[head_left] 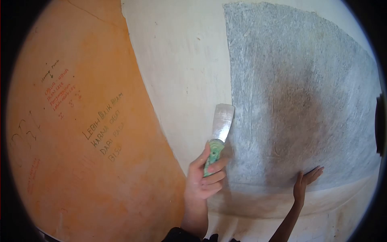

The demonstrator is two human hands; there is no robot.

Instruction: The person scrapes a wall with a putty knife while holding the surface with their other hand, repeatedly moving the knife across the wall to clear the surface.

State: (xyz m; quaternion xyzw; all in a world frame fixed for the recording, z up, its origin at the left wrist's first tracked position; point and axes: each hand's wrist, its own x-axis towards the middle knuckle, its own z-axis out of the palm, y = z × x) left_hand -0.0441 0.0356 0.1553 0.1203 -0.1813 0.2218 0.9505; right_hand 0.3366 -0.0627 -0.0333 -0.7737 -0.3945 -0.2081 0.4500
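Observation:
A putty knife (219, 135) with a broad metal blade and a green marbled handle points upward in my left hand (203, 181). My fingers wrap its handle, and the thumb lies along the left side. In this view the blade overlaps the border between the cream wall strip (183, 76) and the rough grey patch (258, 76). Low on that patch, to the right, my right hand (308, 179) has its fingers stretched out at the wall surface, holding nothing. A dark, brownish stain (296, 109) spreads over the grey patch above it.
An orange wall section (100, 68) fills the left side, with handwritten lettering (105, 127) in dark and red marks. Below the grey patch runs a pale, stained wall band (258, 201). A dark object (379, 125) shows at the far right edge.

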